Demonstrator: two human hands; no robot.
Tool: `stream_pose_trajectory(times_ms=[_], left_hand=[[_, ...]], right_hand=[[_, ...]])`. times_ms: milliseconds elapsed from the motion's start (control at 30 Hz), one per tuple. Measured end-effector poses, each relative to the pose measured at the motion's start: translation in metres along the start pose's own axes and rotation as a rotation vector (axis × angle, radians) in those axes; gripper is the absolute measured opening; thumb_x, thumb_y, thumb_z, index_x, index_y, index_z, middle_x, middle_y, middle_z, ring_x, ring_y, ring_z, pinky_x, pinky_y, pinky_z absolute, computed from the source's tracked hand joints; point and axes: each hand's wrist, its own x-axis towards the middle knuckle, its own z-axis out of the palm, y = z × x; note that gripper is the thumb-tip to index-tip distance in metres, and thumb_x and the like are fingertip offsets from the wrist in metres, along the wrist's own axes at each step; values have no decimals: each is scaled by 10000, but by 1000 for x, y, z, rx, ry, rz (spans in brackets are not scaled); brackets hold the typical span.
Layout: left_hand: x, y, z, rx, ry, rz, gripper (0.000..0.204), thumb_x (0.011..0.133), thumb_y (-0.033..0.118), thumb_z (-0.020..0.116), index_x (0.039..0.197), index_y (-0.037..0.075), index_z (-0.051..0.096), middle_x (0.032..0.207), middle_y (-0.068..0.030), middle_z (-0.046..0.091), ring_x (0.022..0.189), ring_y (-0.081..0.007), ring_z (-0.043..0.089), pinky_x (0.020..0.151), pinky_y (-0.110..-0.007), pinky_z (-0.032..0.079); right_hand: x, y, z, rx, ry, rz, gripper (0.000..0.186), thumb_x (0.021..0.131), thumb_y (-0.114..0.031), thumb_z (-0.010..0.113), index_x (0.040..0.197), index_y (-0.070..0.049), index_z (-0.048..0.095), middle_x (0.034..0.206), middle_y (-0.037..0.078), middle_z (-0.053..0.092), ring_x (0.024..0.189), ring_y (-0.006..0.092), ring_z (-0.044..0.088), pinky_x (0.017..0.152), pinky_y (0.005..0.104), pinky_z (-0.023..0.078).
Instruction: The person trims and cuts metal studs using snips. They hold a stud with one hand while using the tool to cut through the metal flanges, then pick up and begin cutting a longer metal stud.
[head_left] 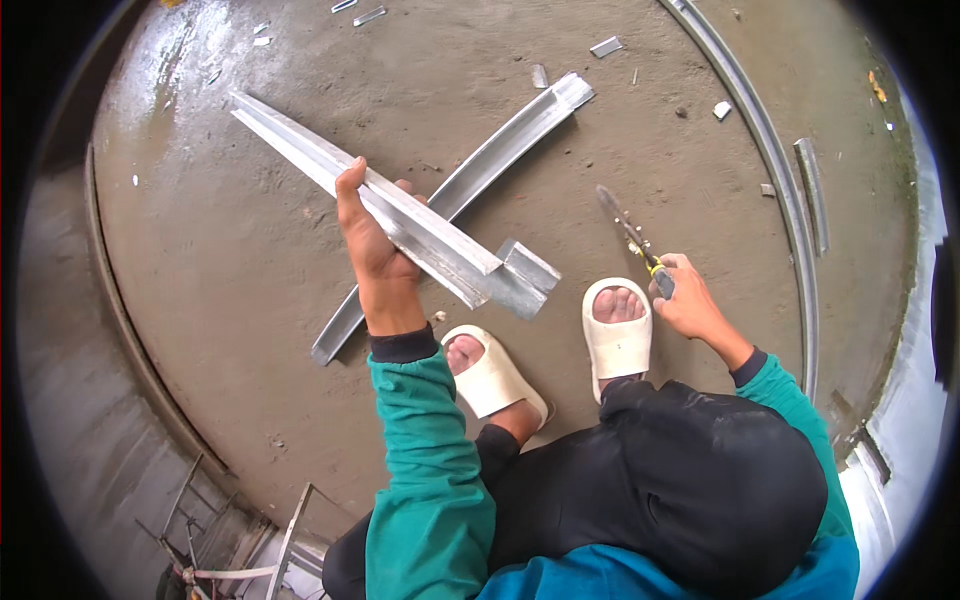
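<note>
Rough grey-brown floor (250, 300), paler surfaces both sides.
Left: grey wall (85, 400), dark line at its foot. Right: whitish surface (925, 400), can't tell if wall. Thin-barred frame (230, 574) lower left, type unclear. Light glares off a shiny floor patch (180, 60) upper left.

Metal channel (425, 222) silver-grey; snips (641, 246) yellow and dark grey; sleeves (425, 430) teal, cuffs (404, 346) black; sandals (620, 346) cream.

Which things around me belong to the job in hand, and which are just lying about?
Apparently the job's:
metal channel, in the left hand
yellow-and-grey tool, in the right hand

Apparently just lying about:
second channel, passing beneath
long rail at right
metal scraps
</note>
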Motion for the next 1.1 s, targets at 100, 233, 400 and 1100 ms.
stream_pose_trajectory(times_ms=[100, 233, 400, 1100], left_hand=[[-4, 9, -3, -2, -28, -5, 530, 766, 454, 715, 816, 69, 354, 659, -29, 358, 507, -122, 368, 410, -246, 350], [-5, 15, -6, -59, -29, -46, 510, 777, 449, 707, 776, 78, 357, 643, -14, 356, 503, -104, 333, 412, -228, 316], [-9, 11, -2, -50, -57, -26, 516, 779, 450, 703, 820, 78, 348, 646, -15, 355, 505, -111, 345, 411, -238, 334], [23, -31, 4, -4, -59, 97, 501, 793, 413, 677, 1035, 29, 465, 681, -78, 520, 545, -189, 585, 507, -322, 534]], right_hand=[[0, -3, 23, -2, 85, 2, 266, 677, -88, 649, 927, -2, 620, 1207, 214, 532, 1117, 401, 533, 922, 513, 431], [-4, -10, 34, -246, 162, 55, 459, 648, -93, 690, 1072, -32, 524, 1078, 168, 531, 1112, 331, 499, 882, 457, 398], [-12, 20, 37, 203, 95, 168, 666, 621, -77, 669, 1237, -24, 422, 1113, 162, 587, 1039, 299, 588, 886, 403, 443], [-48, -81, -78, 248, -765, -138, 774, 618, -43, 572, 1372, -17, 400, 1178, 149, 559, 1135, 273, 536, 1021, 362, 390]])
